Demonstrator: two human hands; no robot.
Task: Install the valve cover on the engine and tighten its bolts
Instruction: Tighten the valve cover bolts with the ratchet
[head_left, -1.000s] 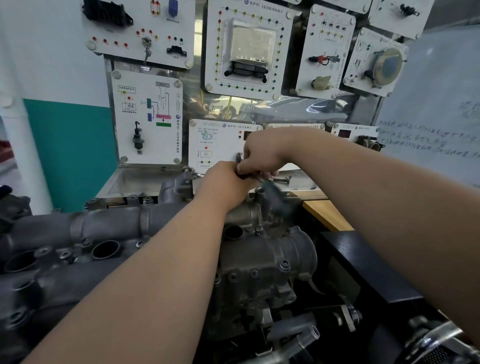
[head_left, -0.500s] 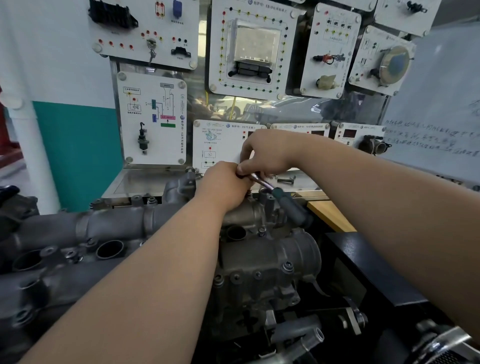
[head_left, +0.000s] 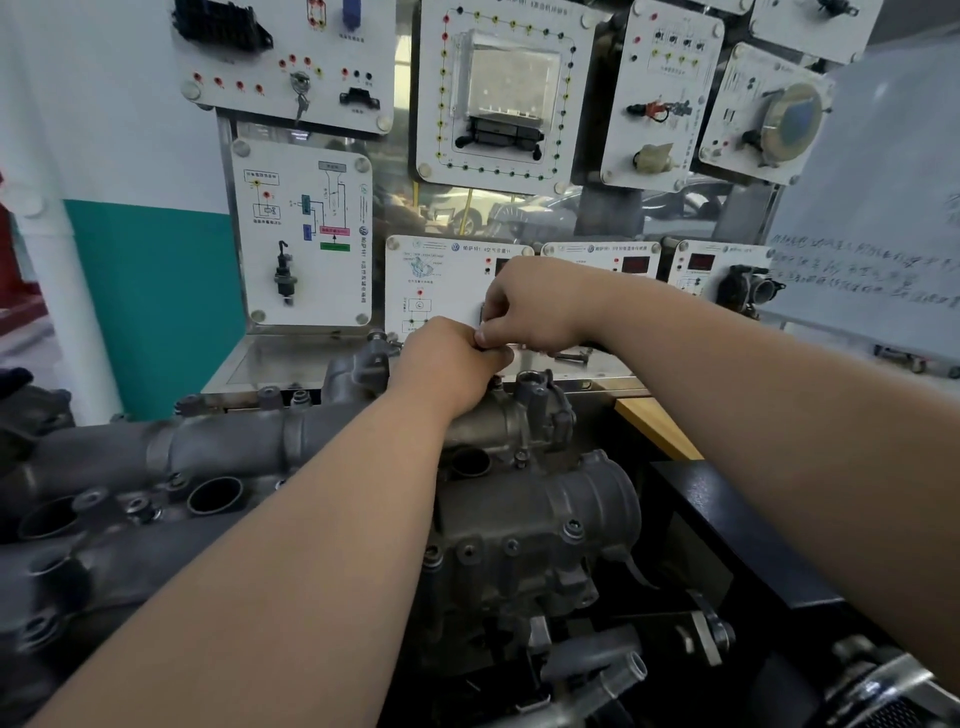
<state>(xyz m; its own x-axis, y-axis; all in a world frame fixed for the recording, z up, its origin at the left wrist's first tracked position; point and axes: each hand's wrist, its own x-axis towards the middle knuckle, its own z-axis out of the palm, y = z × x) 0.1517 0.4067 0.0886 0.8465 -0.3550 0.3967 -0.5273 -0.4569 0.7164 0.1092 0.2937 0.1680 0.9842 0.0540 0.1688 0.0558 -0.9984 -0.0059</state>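
Your left hand (head_left: 451, 366) and right hand (head_left: 537, 309) are touching above the far end of the grey engine (head_left: 524, 525). Your right fingers (head_left: 498, 332) are curling round a dark tool (head_left: 482, 313), mostly hidden; your left palm is facing away. A loose bolt (head_left: 571, 356) is lying on the metal shelf (head_left: 291, 358) just beyond.

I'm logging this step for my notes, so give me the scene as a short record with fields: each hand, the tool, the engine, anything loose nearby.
right hand: fingers curled round a small metal tool at the far top edge of the engine
left hand: touching the right hand at the same spot; its grip is hidden
tool: mostly hidden by both hands
loose part: one bolt lying on the metal shelf behind the engine
background: white training panels
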